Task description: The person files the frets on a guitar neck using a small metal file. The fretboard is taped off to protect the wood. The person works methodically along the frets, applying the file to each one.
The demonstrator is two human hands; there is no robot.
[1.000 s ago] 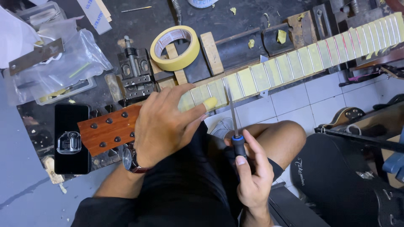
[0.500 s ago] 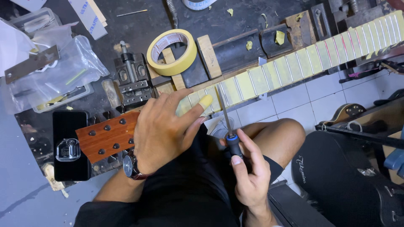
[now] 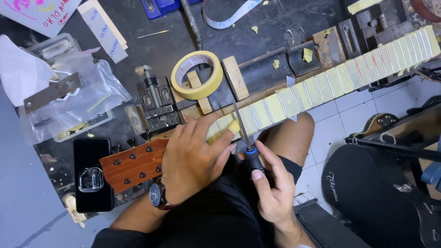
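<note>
Left hand presses guitar neck (frets taped); right hand grips file

A dark, scuffed worktop fills the far side of the scene, dusted with small yellow scraps. To the right and nearer, the floor is laid with white square tiles and grey grout lines. A black padded case lies on it at the near right. At the left, the ground is plain grey-blue. Light is even and soft.
</note>
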